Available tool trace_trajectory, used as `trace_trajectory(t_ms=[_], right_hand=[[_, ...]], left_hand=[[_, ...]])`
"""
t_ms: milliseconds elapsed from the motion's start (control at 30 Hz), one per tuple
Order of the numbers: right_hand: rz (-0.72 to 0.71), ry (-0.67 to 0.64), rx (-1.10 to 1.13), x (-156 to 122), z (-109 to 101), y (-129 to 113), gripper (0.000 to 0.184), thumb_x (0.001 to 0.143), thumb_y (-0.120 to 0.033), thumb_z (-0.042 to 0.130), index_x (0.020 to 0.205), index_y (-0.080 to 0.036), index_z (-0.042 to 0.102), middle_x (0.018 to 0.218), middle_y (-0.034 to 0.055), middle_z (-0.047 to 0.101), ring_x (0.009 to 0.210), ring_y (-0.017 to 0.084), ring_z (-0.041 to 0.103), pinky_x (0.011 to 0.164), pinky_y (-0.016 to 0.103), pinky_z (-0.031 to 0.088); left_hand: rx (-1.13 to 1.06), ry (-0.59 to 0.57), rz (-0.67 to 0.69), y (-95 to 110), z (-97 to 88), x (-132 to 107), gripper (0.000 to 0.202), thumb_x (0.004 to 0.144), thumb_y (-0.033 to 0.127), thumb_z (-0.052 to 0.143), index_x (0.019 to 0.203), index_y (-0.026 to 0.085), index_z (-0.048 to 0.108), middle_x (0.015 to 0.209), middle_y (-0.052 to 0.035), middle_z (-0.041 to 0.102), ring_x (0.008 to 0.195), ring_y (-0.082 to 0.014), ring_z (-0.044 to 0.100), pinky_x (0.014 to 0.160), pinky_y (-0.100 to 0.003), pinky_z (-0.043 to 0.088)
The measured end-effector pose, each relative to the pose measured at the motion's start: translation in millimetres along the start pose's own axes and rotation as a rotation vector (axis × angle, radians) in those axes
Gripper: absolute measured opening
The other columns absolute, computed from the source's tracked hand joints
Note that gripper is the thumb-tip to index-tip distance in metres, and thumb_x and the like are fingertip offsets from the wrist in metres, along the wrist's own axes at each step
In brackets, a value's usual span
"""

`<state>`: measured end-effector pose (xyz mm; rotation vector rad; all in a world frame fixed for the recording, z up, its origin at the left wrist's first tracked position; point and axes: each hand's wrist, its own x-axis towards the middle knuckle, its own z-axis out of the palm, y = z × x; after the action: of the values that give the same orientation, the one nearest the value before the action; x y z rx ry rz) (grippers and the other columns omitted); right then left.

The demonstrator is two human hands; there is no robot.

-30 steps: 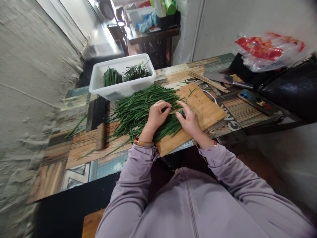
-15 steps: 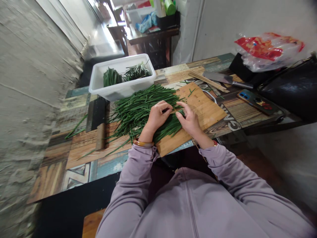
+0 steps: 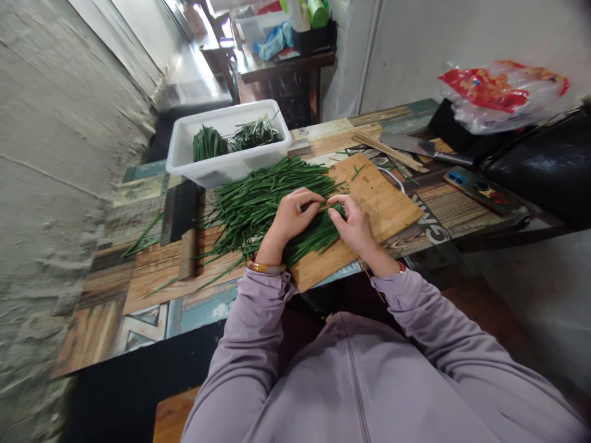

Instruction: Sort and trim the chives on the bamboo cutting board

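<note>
A heap of long green garlic chives (image 3: 272,194) lies across the table and the left part of a wooden cutting board (image 3: 388,212). My left hand (image 3: 295,215) and my right hand (image 3: 353,224) meet over a bunch of the chives (image 3: 314,240) on the board. Both hands are closed, thumb and fingertips pinching a thin tan strand (image 3: 327,206) between them. Part of this strand is hidden by the fingers. A thin tan length (image 3: 373,283) hangs below my right wrist past the table edge; whether it is the same strand I cannot tell.
Behind the heap stands a white plastic tub (image 3: 226,166) with chive bunches inside. A cleaver (image 3: 178,215) lies at left. Tan strips (image 3: 390,151), a knife (image 3: 415,147), a phone (image 3: 480,189), a plastic bag (image 3: 498,92) and a black bag (image 3: 545,166) are at right.
My fingertips have drawn slightly closer together, and the right index finger has curled down toward the strand. The heap, board and tub stay where they were.
</note>
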<state>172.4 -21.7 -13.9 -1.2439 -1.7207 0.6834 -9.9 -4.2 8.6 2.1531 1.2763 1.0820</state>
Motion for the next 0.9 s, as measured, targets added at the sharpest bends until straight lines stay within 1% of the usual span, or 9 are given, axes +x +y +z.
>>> trace_trajectory(t_ms=[100,167,300,400,533,633,700,833,900], right_hand=[[0.014,-0.007,-0.027,-0.2,0.9,1.1,0.023,0.089,-0.036,0.055,0.103,-0.022,0.065,0.080,0.0010,0.065,0.068,0.017,0.055,0.067,0.029,0.042],[0.022,-0.005,-0.039,-0.5,1.2,1.5,0.023,0.089,-0.037,0.055,0.103,-0.022,0.065,0.077,0.0004,0.063,0.066,0.017,0.054,0.065,0.029,0.041],[0.022,-0.005,-0.047,-0.7,1.4,1.9,0.024,0.089,-0.037,0.055,0.104,-0.021,0.066,0.076,0.0005,0.063,0.066,0.017,0.055,0.066,0.028,0.041],[0.005,-0.005,-0.042,-0.4,1.4,1.9,0.025,0.089,-0.037,0.054,0.103,-0.021,0.066,0.079,0.0018,0.065,0.068,0.018,0.056,0.068,0.029,0.042],[-0.001,-0.006,-0.037,-0.1,1.7,2.0,0.026,0.088,-0.038,0.054,0.102,-0.020,0.066,0.082,0.0033,0.067,0.068,0.018,0.057,0.069,0.030,0.043],[-0.013,0.006,-0.037,-0.3,2.1,2.8,0.025,0.088,-0.037,0.053,0.102,-0.020,0.066,0.081,0.0034,0.067,0.068,0.019,0.057,0.070,0.031,0.044],[-0.015,0.012,-0.038,-0.5,2.2,3.6,0.025,0.088,-0.037,0.054,0.102,-0.021,0.066,0.080,0.0028,0.067,0.068,0.018,0.057,0.070,0.030,0.044],[-0.011,0.019,-0.032,-0.9,2.1,4.4,0.024,0.088,-0.037,0.055,0.102,-0.021,0.066,0.079,0.0021,0.067,0.067,0.018,0.056,0.070,0.030,0.043],[-0.006,0.019,-0.030,-0.8,2.3,4.4,0.026,0.088,-0.037,0.055,0.104,-0.020,0.067,0.080,0.0023,0.067,0.067,0.018,0.056,0.070,0.030,0.044]], left_hand=[[0.104,0.162,-0.084,-6.9,-2.0,0.6,0.020,0.090,0.017,0.055,0.095,0.018,0.075,0.090,-0.0052,0.070,0.079,-0.0161,0.061,0.076,-0.029,0.049],[0.181,0.182,-0.074,-11.1,-1.0,0.8,0.021,0.091,0.016,0.055,0.095,0.017,0.075,0.093,-0.0065,0.071,0.084,-0.0181,0.062,0.080,-0.031,0.049],[0.357,0.043,-0.008,-12.7,4.0,0.2,0.023,0.091,0.016,0.055,0.102,0.018,0.075,0.103,-0.0088,0.072,0.097,-0.0229,0.061,0.092,-0.038,0.047],[0.464,-0.027,-0.009,-10.4,5.7,-0.7,0.023,0.091,0.019,0.057,0.105,0.018,0.076,0.104,-0.0099,0.071,0.096,-0.0246,0.060,0.090,-0.039,0.047],[0.555,-0.041,-0.014,-8.8,5.7,-1.4,0.016,0.089,0.022,0.061,0.090,0.018,0.076,0.096,-0.0103,0.068,0.091,-0.0253,0.058,0.083,-0.039,0.046],[0.558,-0.032,0.000,-8.8,6.6,-1.2,0.014,0.088,0.020,0.061,0.080,0.018,0.072,0.092,-0.0099,0.066,0.088,-0.0247,0.057,0.081,-0.039,0.045],[0.532,0.016,0.013,-9.2,7.5,-0.7,0.013,0.086,0.016,0.060,0.076,0.018,0.068,0.091,-0.0096,0.065,0.088,-0.0243,0.056,0.081,-0.038,0.044],[0.346,0.164,-0.028,-10.8,8.5,1.0,0.015,0.078,0.005,0.055,0.072,0.018,0.058,0.083,-0.0062,0.062,0.080,-0.0196,0.056,0.075,-0.033,0.045],[0.249,0.196,-0.078,-11.5,8.5,1.7,0.016,0.073,0.002,0.054,0.073,0.018,0.057,0.077,-0.0028,0.059,0.073,-0.0168,0.054,0.069,-0.030,0.044]])
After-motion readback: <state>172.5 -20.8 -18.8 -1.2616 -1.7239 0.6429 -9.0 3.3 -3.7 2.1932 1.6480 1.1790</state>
